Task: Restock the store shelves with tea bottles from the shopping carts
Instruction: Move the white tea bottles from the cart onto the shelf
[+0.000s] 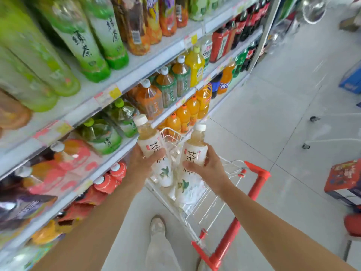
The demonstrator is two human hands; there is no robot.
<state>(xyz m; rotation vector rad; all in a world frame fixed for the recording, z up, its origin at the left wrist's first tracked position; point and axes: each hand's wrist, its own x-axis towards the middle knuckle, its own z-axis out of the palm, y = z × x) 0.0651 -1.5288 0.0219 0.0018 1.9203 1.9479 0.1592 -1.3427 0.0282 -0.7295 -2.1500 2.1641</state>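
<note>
Both hands up over cart (224, 192), arms extended: left hand (141, 163) grips 1 tea bottle (149, 141), right hand (208, 165) grips another (195, 147), both upright beside shelves (136, 69).

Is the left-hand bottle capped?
Capped: a white cap sits on the bottle that the left hand grips.

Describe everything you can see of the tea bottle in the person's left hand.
The tea bottle looks like clear plastic: white screw cap, pale yellow tea at the shoulder, white label with dark characters, a small red mark and green leaves. It is closed and tilted, cap toward the shelves. The left hand grips its middle; it is held above the shopping cart.
</note>
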